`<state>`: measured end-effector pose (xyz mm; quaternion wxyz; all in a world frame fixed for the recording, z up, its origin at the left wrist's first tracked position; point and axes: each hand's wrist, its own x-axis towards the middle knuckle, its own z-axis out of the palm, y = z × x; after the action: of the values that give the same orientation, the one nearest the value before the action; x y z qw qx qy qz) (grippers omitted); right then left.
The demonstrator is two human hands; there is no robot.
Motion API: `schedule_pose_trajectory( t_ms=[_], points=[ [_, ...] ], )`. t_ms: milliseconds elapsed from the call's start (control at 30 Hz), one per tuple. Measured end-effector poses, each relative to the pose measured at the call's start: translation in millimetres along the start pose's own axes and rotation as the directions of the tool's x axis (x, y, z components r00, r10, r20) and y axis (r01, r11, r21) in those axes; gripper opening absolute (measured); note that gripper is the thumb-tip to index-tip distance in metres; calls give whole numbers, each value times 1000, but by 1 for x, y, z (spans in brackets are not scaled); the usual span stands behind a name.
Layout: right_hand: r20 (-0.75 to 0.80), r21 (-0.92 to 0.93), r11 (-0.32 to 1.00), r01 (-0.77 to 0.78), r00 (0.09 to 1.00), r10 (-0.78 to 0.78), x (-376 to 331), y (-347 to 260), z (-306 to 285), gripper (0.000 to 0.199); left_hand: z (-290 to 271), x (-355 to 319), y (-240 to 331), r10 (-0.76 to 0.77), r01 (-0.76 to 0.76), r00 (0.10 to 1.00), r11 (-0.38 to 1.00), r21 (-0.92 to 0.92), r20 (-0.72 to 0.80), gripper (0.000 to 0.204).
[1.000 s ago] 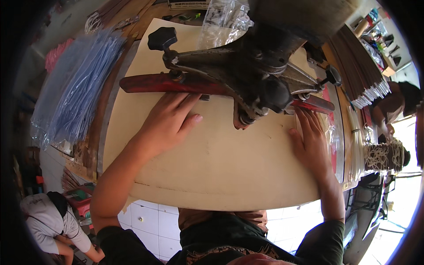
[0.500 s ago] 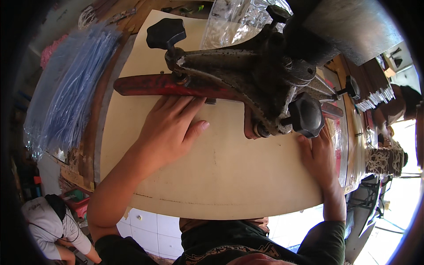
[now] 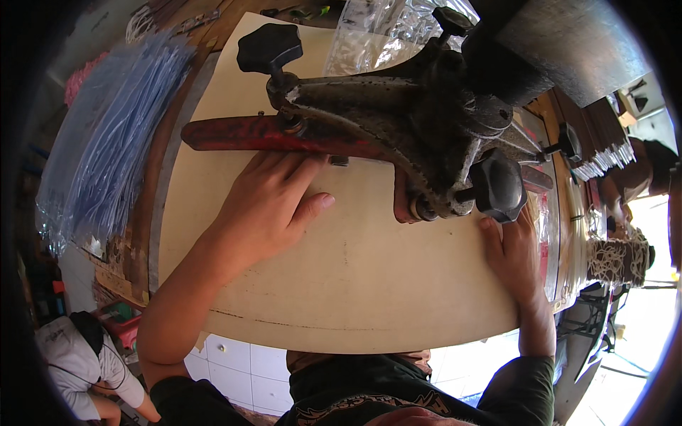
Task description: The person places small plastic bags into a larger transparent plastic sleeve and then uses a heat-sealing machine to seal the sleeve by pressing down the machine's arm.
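My left hand (image 3: 277, 195) lies palm down on a cream sheet (image 3: 341, 298), its fingers stretched forward and its thumb apart. The fingertips go out of sight under a red bar (image 3: 234, 135) of a heavy metal press head (image 3: 398, 106). Beside its index finger, a small dark metal piece (image 3: 339, 161) shows at the bar's lower edge. My right hand (image 3: 513, 255) rests on the sheet's right side, thumb apart from the fingers. Its fingertips are partly hidden behind a black star knob (image 3: 497, 186). Neither hand shows anything held.
Blue-tinted clear plastic sleeves (image 3: 106, 142) are piled at the left. Clear plastic (image 3: 383, 35) lies behind the press. More black knobs (image 3: 270, 48) stick up from its arms. A person in a light shirt (image 3: 78, 362) bends at lower left; another person (image 3: 632, 177) is at far right.
My left hand has shifted slightly to the left, so more of the small dark metal piece beside it shows. My right hand stays in place.
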<state>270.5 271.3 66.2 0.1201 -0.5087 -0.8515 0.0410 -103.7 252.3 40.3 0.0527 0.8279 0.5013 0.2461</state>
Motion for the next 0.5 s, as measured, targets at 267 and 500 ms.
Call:
schedule_pose_trajectory(
  t_ms=[267, 500],
  points=[
    [2, -8, 1000, 8, 1000, -8, -3, 1, -1, 54, 0, 0, 2, 13, -13, 1000, 1000, -1, -17, 42],
    [-65, -58, 996, 64, 996, -68, 0, 2, -3, 51, -2, 1, 4, -24, 23, 999, 999, 23, 32, 48]
  ],
)
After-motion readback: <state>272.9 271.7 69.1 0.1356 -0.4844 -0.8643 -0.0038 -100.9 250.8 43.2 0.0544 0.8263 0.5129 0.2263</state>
